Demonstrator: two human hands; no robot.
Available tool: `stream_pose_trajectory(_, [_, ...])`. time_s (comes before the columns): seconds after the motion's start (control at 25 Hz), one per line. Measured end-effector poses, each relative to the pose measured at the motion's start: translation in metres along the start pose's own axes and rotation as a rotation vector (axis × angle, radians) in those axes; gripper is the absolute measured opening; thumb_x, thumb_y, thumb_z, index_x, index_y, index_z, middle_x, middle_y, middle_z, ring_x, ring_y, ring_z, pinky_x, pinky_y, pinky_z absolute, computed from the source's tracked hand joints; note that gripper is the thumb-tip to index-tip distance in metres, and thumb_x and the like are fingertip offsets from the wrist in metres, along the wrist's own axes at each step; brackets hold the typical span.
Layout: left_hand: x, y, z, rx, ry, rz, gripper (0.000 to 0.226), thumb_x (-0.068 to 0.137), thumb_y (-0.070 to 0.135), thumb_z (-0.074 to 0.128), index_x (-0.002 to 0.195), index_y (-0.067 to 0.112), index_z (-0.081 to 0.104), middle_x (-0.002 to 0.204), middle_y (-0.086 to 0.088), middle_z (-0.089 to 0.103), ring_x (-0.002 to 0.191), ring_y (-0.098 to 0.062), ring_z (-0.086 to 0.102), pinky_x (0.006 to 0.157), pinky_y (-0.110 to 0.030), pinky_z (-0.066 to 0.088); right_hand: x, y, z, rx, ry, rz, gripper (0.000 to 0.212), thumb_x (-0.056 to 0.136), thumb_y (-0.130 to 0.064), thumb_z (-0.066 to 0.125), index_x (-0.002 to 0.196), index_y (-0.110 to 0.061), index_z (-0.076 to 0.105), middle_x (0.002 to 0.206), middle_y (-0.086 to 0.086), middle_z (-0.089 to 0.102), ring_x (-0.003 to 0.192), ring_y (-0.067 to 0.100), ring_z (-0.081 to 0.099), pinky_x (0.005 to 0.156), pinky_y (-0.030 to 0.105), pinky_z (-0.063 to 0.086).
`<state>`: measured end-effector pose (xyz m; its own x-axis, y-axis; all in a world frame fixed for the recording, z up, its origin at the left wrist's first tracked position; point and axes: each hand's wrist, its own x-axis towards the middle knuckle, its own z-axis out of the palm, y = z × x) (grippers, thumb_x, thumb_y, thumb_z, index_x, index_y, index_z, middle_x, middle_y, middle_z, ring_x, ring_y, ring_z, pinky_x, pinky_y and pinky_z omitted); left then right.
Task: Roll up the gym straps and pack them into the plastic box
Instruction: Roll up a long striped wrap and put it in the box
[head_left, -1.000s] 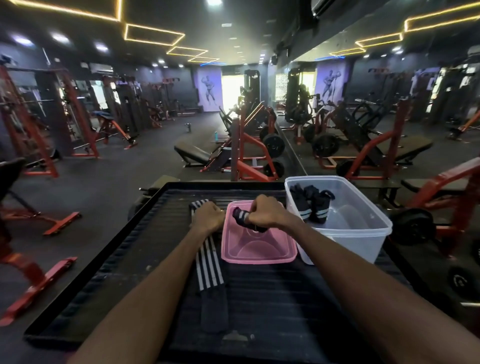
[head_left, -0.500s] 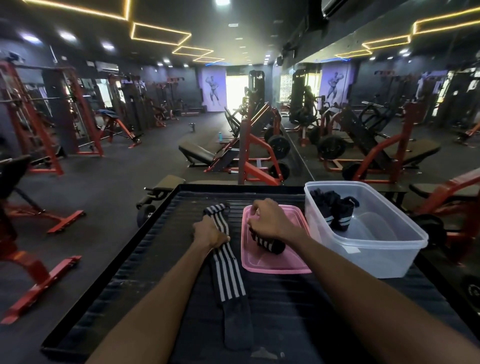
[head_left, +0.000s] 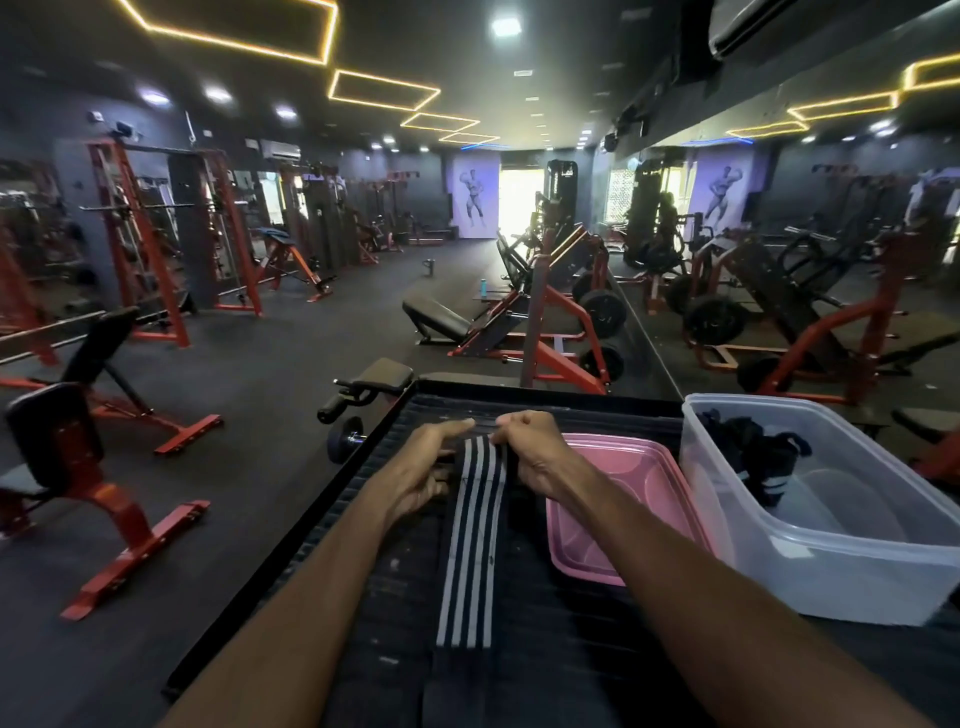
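Two bare hands met at the far end of one black strap with white stripes, which lay flat and lengthwise on the dark ribbed tabletop, running back toward the person. The left hand lay at the strap's left edge, forefinger stretched forward and the other fingers curled at the strap's side; whether they pinched it could not be told. The right hand was curled knuckles-up over the strap's far end, gripping it. Both forearms reached straight out from the bottom of the view, one on each side of the strap. Just right of the strap sat one pink lid, and right of that one clear plastic box holding a dark bundle of rolled straps in its far corner, their number unclear.
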<state>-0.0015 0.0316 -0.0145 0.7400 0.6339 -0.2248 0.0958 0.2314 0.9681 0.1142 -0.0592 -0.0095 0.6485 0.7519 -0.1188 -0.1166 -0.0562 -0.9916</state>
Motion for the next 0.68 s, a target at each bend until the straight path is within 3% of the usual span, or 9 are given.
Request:
stream_pose_trajectory(0.08, [0.013, -0.001, -0.01, -0.089, 0.126, 0.018, 0.033, 0.093, 0.021, 0.063, 0.118, 0.0, 0.061, 0.101, -0.016, 0.071, 0.083, -0.024, 0.071, 0.07, -0.034, 0.058, -0.009, -0.009, 0.007, 0.074, -0.14, 0.068, 0.025, 0.08, 0.014, 0.055, 0.076, -0.01, 0.063, 0.074, 0.01, 0.065, 0.071, 0.024, 0.065, 0.065, 0.035, 0.055])
stream_pose_trajectory(0.2, [0.021, 0.002, -0.016, 0.038, 0.325, 0.114, 0.045, 0.084, 0.007, 0.074, 0.125, 0.003, 0.054, 0.116, -0.019, 0.065, 0.102, -0.029, 0.067, 0.089, -0.04, 0.056, -0.014, -0.018, 0.008, 0.029, -0.223, 0.082, 0.028, 0.081, 0.013, 0.057, 0.098, -0.008, 0.063, 0.094, 0.012, 0.065, 0.086, 0.022, 0.063, 0.07, 0.03, 0.054])
stream_pose_trajectory(0.28, [0.022, 0.008, -0.015, 0.113, 0.365, 0.18, 0.034, 0.081, 0.003, 0.076, 0.112, 0.007, 0.064, 0.11, -0.015, 0.068, 0.101, -0.027, 0.067, 0.093, -0.038, 0.055, -0.01, -0.02, 0.004, -0.081, -0.156, 0.022, 0.019, 0.087, 0.002, 0.063, 0.103, -0.008, 0.061, 0.098, 0.012, 0.064, 0.085, 0.02, 0.063, 0.07, 0.03, 0.053])
stream_pose_trajectory(0.36, [0.022, 0.015, -0.015, 0.08, 0.35, 0.222, 0.023, 0.08, 0.004, 0.076, 0.101, 0.01, 0.069, 0.105, -0.014, 0.07, 0.099, -0.026, 0.068, 0.094, -0.039, 0.054, -0.007, -0.024, -0.004, -0.309, -0.001, -0.108, 0.024, 0.09, -0.015, 0.068, 0.113, -0.011, 0.06, 0.099, 0.007, 0.064, 0.086, 0.019, 0.064, 0.073, 0.033, 0.054])
stream_pose_trajectory(0.48, [0.022, 0.027, -0.008, 0.023, 0.294, 0.295, 0.014, 0.083, 0.005, 0.074, 0.097, 0.009, 0.071, 0.103, -0.014, 0.072, 0.094, -0.023, 0.068, 0.091, -0.036, 0.055, -0.008, -0.032, -0.014, -0.349, -0.021, -0.264, 0.03, 0.091, -0.014, 0.069, 0.12, -0.011, 0.064, 0.11, 0.011, 0.064, 0.098, 0.021, 0.063, 0.074, 0.035, 0.055])
stream_pose_trajectory(0.6, [0.021, 0.038, 0.007, 0.003, 0.28, 0.391, 0.009, 0.085, 0.004, 0.072, 0.093, 0.006, 0.069, 0.093, -0.009, 0.071, 0.083, -0.016, 0.067, 0.074, -0.023, 0.055, -0.011, -0.041, -0.016, -0.351, -0.043, -0.364, 0.021, 0.088, -0.002, 0.07, 0.109, -0.004, 0.071, 0.106, 0.021, 0.07, 0.092, 0.026, 0.065, 0.077, 0.043, 0.057])
stream_pose_trajectory(0.68, [0.017, 0.044, 0.014, 0.027, 0.248, 0.437, 0.007, 0.085, 0.006, 0.073, 0.091, 0.008, 0.07, 0.089, -0.005, 0.071, 0.081, -0.013, 0.067, 0.066, -0.017, 0.053, -0.01, -0.05, -0.017, -0.373, 0.03, -0.448, 0.017, 0.086, 0.001, 0.07, 0.104, 0.0, 0.072, 0.101, 0.019, 0.071, 0.09, 0.026, 0.065, 0.084, 0.039, 0.056])
